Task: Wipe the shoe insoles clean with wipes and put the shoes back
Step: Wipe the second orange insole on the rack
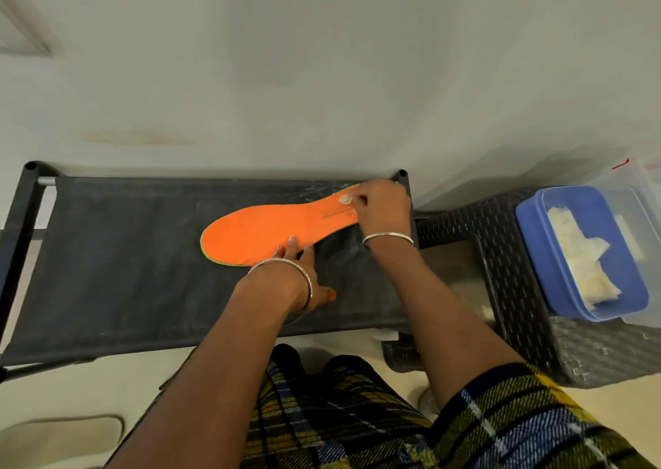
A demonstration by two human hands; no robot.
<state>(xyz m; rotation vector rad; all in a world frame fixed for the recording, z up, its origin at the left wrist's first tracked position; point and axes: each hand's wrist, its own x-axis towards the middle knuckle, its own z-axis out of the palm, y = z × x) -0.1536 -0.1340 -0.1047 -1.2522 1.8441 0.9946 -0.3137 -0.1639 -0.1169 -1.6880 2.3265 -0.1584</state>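
Lying flat on the black fabric top of the shoe rack (125, 254) is the orange insole (272, 232), toe end to your left and heel end near the rack's right rear corner. Right of the rack, the dark wicker stool (518, 325) carries a blue container (529, 225) holding pale wipes (586, 264). Your left hand (300, 268) is released, its straight fingers pressing the insole's near edge, thumb out on the fabric. Your right hand (382, 211) pinches a small wadded wipe (345, 199) against the heel end. There is small dark print near the heel, too blurred to read.
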